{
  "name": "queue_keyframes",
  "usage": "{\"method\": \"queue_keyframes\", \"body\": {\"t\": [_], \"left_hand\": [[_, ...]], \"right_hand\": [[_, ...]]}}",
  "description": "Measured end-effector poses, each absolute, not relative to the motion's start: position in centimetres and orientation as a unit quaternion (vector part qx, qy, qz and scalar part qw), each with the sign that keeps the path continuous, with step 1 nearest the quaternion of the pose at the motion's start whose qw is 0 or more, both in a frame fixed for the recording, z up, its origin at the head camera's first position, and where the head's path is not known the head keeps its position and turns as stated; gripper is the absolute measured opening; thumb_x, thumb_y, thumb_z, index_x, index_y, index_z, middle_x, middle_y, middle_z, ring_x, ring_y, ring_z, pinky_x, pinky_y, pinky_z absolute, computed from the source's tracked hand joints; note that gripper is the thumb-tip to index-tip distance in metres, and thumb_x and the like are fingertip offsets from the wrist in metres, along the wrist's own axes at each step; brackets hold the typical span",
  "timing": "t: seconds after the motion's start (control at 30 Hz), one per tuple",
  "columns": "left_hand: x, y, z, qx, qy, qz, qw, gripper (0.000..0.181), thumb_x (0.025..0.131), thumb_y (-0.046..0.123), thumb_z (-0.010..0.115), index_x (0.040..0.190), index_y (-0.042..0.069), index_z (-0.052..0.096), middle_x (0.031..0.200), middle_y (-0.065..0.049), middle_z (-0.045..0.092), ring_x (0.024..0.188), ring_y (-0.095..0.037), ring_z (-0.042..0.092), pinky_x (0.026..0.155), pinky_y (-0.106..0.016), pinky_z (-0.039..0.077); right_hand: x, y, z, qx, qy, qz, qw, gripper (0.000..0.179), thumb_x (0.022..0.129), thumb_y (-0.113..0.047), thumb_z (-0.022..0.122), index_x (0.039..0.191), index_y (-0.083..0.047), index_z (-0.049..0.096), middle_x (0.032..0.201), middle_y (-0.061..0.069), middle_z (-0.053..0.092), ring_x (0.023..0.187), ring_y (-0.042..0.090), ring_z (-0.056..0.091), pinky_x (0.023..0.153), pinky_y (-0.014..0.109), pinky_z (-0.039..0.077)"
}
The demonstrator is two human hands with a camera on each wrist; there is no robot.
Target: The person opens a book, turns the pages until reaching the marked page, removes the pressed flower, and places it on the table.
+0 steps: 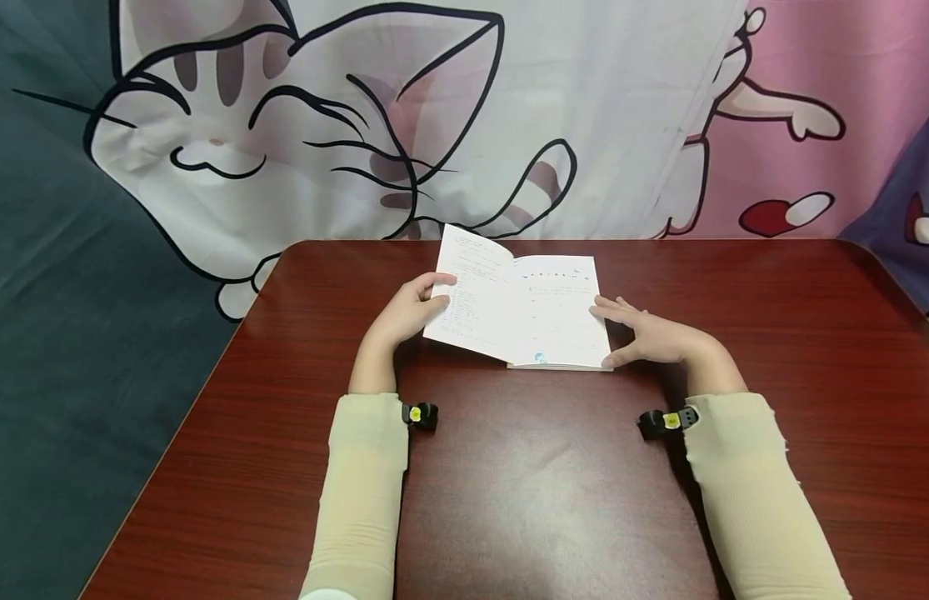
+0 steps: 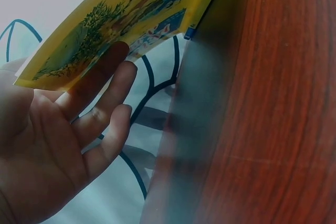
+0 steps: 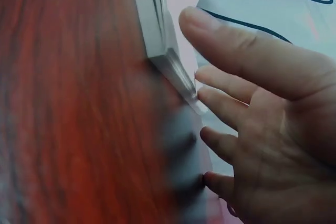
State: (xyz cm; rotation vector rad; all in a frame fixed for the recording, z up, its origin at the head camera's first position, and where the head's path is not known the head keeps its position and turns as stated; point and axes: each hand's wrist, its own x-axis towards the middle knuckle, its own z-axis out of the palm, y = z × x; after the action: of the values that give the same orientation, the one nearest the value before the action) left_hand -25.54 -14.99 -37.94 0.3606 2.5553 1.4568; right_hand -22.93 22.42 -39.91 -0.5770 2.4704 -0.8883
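An open book (image 1: 557, 312) with white printed pages lies on the table in the head view, its left side lifted and tilted. My left hand (image 1: 406, 312) grips that left side by its outer edge, thumb on the page and fingers behind. In the left wrist view the yellow illustrated cover (image 2: 121, 30) faces the fingers of the left hand (image 2: 68, 135). At the book's right edge is my right hand (image 1: 644, 332), its fingers spread and fingertips at the page edge. The right wrist view shows the right hand (image 3: 268, 114) with extended fingers beside the thick page block (image 3: 152, 19).
The reddish-brown wooden table (image 1: 546, 500) reaches back to a curtain (image 1: 621, 108) printed with cartoon animals. Each sleeved wrist carries a small black camera, one on the left wrist (image 1: 422, 416) and one on the right wrist (image 1: 655, 423).
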Motion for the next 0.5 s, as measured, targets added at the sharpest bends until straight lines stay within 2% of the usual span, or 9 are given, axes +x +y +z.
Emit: {"method": "queue_keyframes", "body": {"t": [0.2, 0.5], "left_hand": [[-25.50, -15.13, -38.03, 0.124, 0.857, 0.491, 0.094, 0.034, 0.093, 0.015, 0.052, 0.126, 0.015, 0.055, 0.065, -0.002, 0.034, 0.051, -0.012, 0.028, 0.051, -0.028, 0.026], [-25.34, -15.00, -37.85, 0.124, 0.859, 0.488, 0.093, 0.033, 0.093, 0.017, 0.051, 0.126, 0.016, 0.055, 0.066, -0.003, 0.034, 0.054, -0.015, 0.028, 0.053, -0.029, 0.027]], "right_hand": [[-23.06, 22.38, -40.25, -0.212, 0.900, -0.313, 0.216, 0.101, 0.071, -0.035, 0.079, 0.146, -0.001, 0.022, 0.153, 0.019, 0.003, 0.137, 0.039, -0.006, 0.102, 0.063, -0.001], [-23.06, 22.39, -40.31, -0.204, 0.903, -0.313, 0.212, 0.096, 0.071, -0.034, 0.079, 0.145, -0.002, 0.026, 0.153, 0.018, 0.008, 0.137, 0.038, -0.004, 0.103, 0.062, 0.004]]}}
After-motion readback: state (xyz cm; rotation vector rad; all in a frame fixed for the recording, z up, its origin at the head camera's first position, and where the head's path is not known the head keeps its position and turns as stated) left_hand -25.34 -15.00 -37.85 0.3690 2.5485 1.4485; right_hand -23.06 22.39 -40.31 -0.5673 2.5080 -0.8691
